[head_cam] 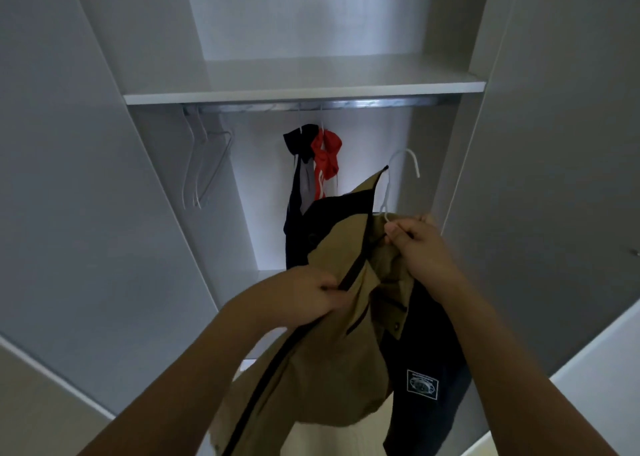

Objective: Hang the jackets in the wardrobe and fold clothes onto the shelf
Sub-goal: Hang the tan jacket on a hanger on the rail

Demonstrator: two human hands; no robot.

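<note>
Two hands working a jacket onto a hanger.
Left hand [311,294] is pinching the tan-and-navy jacket [332,344] along its zipper edge; right hand [415,244] is gripping the collar and white hanger [398,181], held up before the wardrobe [242,185], below the rail [311,104] and shelf [304,91].

I'm looking into a home bedroom's built-in wardrobe [519,109]: a white shelf [304,91], a metal rail [311,104] under it, empty hangers [204,164] and hung jackets [311,164].
</note>
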